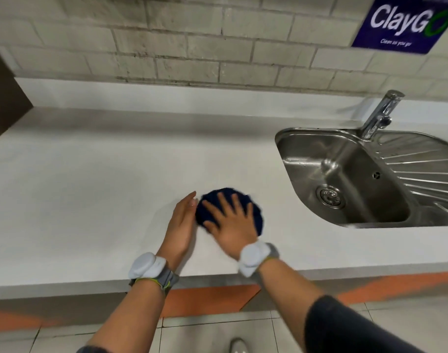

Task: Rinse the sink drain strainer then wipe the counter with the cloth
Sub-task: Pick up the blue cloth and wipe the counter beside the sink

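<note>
The head view looks down on a white counter (95,179) with a steel sink (304,138) set into it at the right. The strainer (330,196) sits in the drain at the bottom of the basin, and no water is seen running from the tap (380,113) — so the rinsing step looks finished, though the picture alone cannot prove it. Drops on the basin wall suggest recent water.

The person is in the wiping step. The dark blue cloth (256,220), bunched into a rough round pad, lies on the counter just left of the sink. The right hand (233,225) presses flat on top of it, fingers (221,203) spread wide and not curled around anything — an open palm bearing down, not a pinch. The cloth shows beyond the fingertips and on both sides of the palm, so the hand sits roughly over its middle.

The left hand (182,222) stands on edge just beside the cloth's left rim, fingers straight and together, touching or nearly touching the fabric; it holds nothing.

How much of the counter has been wiped cannot be told; the surface looks uniformly clean. The wide stretch to the left and the strip along the wall are probably still to cover.
</note>
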